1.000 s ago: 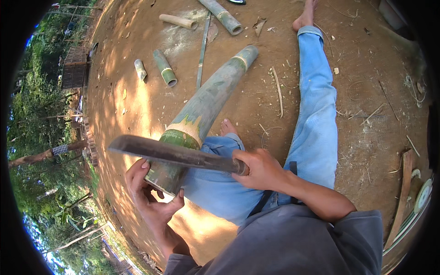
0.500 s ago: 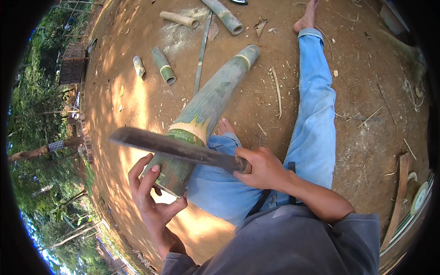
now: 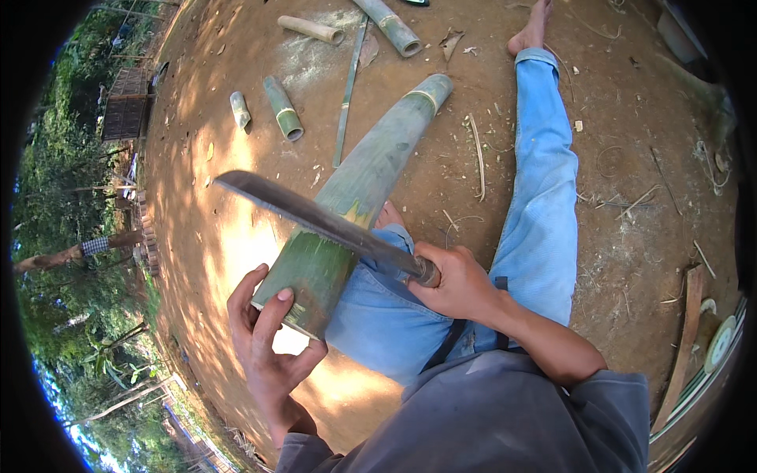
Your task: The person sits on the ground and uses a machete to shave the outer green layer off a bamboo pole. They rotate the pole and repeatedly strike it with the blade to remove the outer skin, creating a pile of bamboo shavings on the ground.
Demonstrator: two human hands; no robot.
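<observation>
A thick green bamboo pole [image 3: 371, 169] slants from my lap toward the far ground, its near end beside my left thigh. My left hand [image 3: 272, 347] grips that near end, thumb and fingers around its rim. In my right hand [image 3: 461, 288] is the wooden handle of a machete [image 3: 315, 217], fingers wrapped round it. The long dark blade lies across the pole, over the pale scraped ring at the node, which it partly hides. Its tip points up and left, past the pole's left side.
Cut bamboo pieces lie on the dirt: a short one [image 3: 240, 110], a green tube [image 3: 282, 109], a pale tube [image 3: 310, 30] and a thicker one [image 3: 388, 27]. A thin bamboo strip [image 3: 348, 91] lies nearby. My jeans-clad leg [image 3: 544, 158] stretches forward at right. A wooden plank [image 3: 684, 343] leans far right.
The machete has moved up along the pole, away from the near end, and its tip has swung up and right. My left hand has stayed at the pole's end, shifting slightly.
</observation>
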